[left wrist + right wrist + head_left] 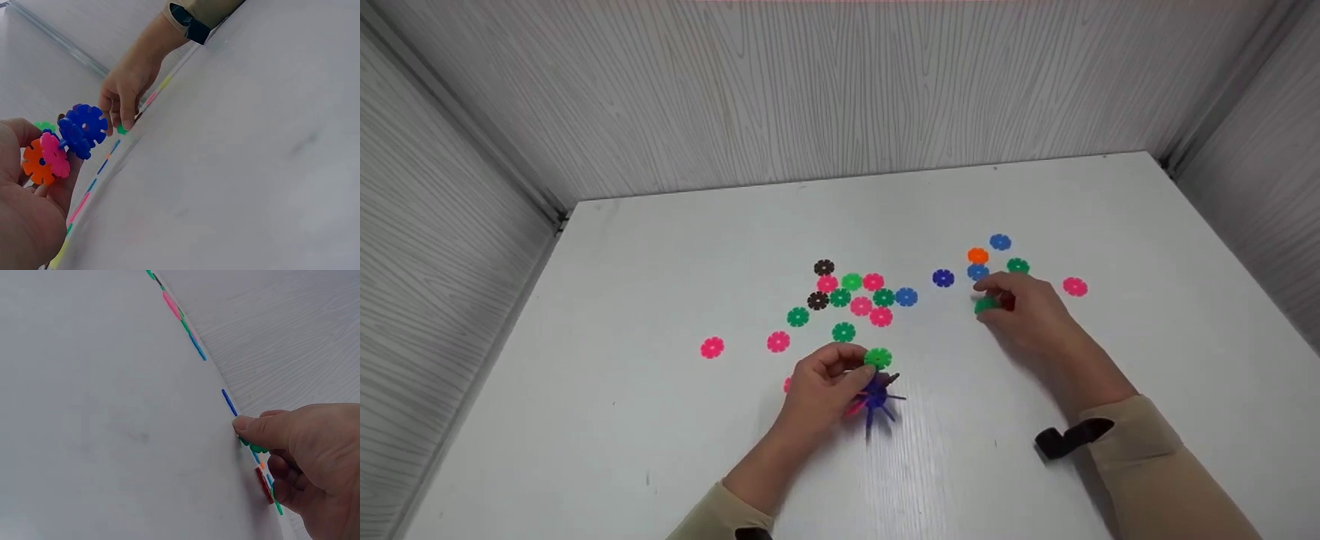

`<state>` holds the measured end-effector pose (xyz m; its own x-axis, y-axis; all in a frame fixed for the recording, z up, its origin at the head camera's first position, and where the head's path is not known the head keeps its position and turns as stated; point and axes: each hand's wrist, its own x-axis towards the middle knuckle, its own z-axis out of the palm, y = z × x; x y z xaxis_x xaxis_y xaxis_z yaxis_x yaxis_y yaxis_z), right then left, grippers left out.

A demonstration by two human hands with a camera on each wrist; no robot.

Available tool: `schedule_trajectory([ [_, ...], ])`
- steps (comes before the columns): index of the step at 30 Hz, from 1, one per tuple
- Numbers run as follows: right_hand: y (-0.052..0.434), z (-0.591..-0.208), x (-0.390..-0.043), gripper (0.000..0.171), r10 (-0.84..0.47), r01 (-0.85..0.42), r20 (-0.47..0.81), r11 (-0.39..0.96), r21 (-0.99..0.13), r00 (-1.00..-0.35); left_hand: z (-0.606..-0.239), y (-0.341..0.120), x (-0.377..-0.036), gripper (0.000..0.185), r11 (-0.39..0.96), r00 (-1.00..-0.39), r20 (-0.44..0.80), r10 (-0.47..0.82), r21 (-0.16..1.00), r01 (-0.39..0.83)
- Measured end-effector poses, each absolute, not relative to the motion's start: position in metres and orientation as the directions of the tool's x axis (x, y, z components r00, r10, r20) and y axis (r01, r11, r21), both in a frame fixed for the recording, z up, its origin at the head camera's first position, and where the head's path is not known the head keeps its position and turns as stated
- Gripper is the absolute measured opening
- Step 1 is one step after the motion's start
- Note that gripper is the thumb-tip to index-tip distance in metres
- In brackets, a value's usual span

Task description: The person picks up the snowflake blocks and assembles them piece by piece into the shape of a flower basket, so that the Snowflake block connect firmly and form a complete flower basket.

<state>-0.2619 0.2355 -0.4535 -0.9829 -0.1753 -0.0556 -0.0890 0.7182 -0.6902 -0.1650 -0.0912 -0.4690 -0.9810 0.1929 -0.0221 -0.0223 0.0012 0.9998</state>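
**Picking the next disc for the snowflake cluster**

I start with the white surface point(660, 450), boxed in by pale wood-grain walls. My two hands are over its near half. The left hand point(821, 390) has its fingers curled round a part-built cluster of interlocking discs point(874, 390), held just above the surface; the left wrist view shows blue, pink and orange discs slotted together in it, and the head view shows a green one at the top. The right hand point(1027, 311) is off to the right, fingers bent down and pinching a loose green disc point(986, 305) against the surface, with something red tucked under the palm (I cannot tell whether that is a second disc in the grip).

I judge this to be the pick-up step: one more piece being taken for the cluster. The next move calls for lifting the green disc clear of its neighbours, carrying it across to the left hand and lining up a notch with a free notch on the cluster, edge to edge, before pressing home.

Loose discs lying flat, counted from the head view: seven pink, six green besides the pinched one, four blue (one darker), two dark brown, one orange. One of the pink ones is only an edge showing beside the left hand, so I count it with less certainty.
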Motion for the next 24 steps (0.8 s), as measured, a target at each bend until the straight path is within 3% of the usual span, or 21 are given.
schedule_trajectory([
  [9,0.216,-0.441,-0.253,0.032,-0.217,-0.13,-0.031,0.689,-0.713,-0.976,-0.466,-0.093,-0.165,0.033,0.028,-0.979,-0.052,0.197,0.998,-0.047],
  [17,0.164,-0.42,-0.222,0.029,-0.371,-0.25,0.05,0.515,-0.82,-0.927,-0.467,-0.096,-0.166,0.035,0.076,-0.981,-0.087,0.176,0.994,-0.074],
  [24,0.142,-0.427,-0.207,0.017,-0.391,-0.315,0.152,0.396,-0.863,-0.908,-0.466,-0.094,-0.166,0.033,0.11,-0.977,-0.091,0.193,0.991,-0.07],
])
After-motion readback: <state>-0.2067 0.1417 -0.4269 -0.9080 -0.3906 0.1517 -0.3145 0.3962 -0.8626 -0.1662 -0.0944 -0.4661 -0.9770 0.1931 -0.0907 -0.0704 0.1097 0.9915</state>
